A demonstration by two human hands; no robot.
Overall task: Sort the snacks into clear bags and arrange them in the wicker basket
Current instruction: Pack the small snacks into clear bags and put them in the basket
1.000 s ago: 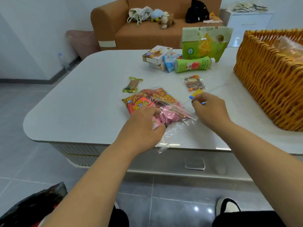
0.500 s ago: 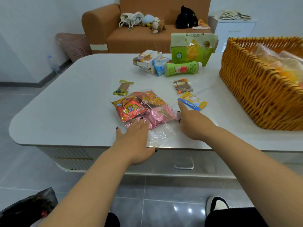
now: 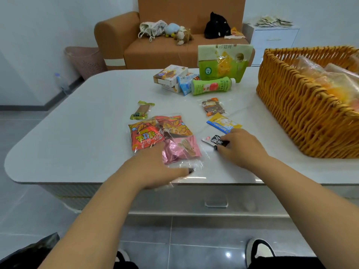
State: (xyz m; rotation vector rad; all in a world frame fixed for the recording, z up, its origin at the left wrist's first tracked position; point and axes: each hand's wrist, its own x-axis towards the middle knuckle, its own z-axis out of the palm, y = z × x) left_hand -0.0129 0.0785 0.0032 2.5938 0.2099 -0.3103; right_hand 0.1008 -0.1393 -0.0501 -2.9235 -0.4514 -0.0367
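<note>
Now our left hand (image 3: 155, 167) presses flat on the clear bag (image 3: 165, 138) of snacks on the tabletop (image 3: 81, 123), left of the wicker basket (image 3: 303, 113); our right hand (image 3: 239, 146) pinches a black packet (image 3: 215, 140) between bag and basket.

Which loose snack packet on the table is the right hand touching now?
The black-and-white packet, pinched under the right hand. The yellow-blue packet and brown packet lie untouched beyond it.
</note>
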